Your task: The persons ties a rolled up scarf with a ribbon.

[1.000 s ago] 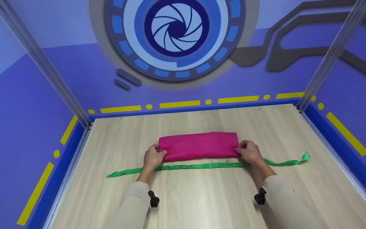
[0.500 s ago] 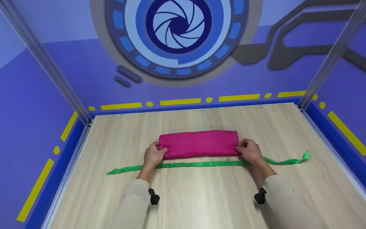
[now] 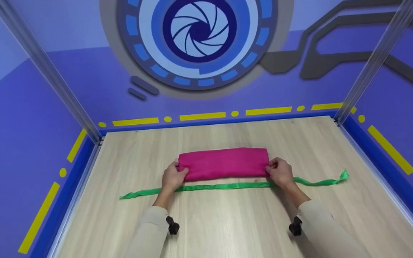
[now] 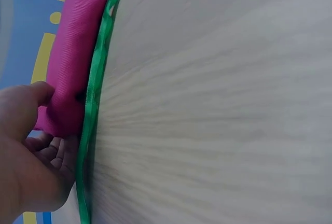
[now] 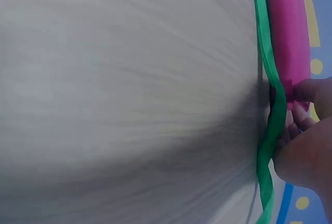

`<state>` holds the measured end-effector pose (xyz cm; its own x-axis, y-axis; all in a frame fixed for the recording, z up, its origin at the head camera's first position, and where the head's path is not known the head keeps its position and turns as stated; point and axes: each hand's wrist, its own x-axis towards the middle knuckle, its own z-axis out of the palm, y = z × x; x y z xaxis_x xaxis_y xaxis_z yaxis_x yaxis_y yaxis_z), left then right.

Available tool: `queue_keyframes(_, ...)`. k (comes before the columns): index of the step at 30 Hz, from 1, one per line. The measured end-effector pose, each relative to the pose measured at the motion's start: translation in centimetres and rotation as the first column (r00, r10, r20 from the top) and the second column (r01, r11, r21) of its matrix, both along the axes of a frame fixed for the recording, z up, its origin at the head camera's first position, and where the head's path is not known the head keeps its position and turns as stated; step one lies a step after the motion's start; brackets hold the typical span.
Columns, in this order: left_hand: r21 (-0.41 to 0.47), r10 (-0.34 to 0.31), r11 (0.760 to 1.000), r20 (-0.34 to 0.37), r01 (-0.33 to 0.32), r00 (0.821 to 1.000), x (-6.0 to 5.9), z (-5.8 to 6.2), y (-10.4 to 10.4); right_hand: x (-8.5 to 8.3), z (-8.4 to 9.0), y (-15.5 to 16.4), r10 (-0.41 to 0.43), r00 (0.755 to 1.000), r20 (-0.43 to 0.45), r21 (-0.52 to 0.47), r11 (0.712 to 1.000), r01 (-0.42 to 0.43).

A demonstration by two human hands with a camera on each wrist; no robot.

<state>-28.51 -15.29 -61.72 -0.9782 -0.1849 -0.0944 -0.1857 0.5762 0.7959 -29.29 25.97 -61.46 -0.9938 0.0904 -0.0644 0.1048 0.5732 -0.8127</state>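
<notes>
I hold the folded pink cloth (image 3: 223, 163) at its two short ends, in the centre of the head view. My left hand (image 3: 172, 177) pinches the left end: in the left wrist view the thumb lies on top of the fold and the curled fingers (image 4: 54, 151) tuck beneath it. My right hand (image 3: 280, 172) pinches the right end the same way, thumb over and fingers (image 5: 295, 125) under. I judge that gripping both ends at once keeps the layers stacked and the bundle straight.

The green ribbon (image 3: 228, 186) lies flat on the wooden table (image 3: 228, 222), stretched left to right just below the cloth in the frame and running parallel to its near long edge. Both wrist views show ribbon and cloth edge to edge, apparently touching. Both wrists cross over the ribbon, and its tails extend well beyond each hand.

Open room: bare table lies above the cloth up to the blue wall base (image 3: 221, 121), and a wider bare area lies below the ribbon toward the sleeves (image 3: 149, 233). The metal posts (image 3: 84, 114) at upper left and upper right stand well apart from both hands.
</notes>
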Motion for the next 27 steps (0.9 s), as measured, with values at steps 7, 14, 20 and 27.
queue_keyframes(7, 0.021, 0.037, 0.999, -0.084, -0.035, 0.996, 0.0, 0.3, -0.3, -0.1, 1.0, -0.1, -0.014, 1.000, -0.028, 0.061, 0.998, 0.016)
queue_keyframes(14, -0.025, 0.126, 0.991, -0.219, -0.135, 0.968, -0.9, -0.2, -0.1, 0.3, 1.7, -0.3, 0.048, 0.999, 0.019, 0.218, 0.975, -0.051)
queue_keyframes(20, -0.049, -0.017, 0.999, -0.158, 0.009, 0.987, -1.6, -0.3, 0.2, 0.5, 1.9, -0.8, 0.107, 0.993, 0.056, 0.342, 0.932, -0.119)
queue_keyframes(27, -0.191, -0.119, 0.976, -0.081, 0.102, 0.990, -1.9, -0.5, 0.6, 0.5, 2.3, -1.6, 0.093, 0.992, 0.080, 0.454, 0.883, -0.120)
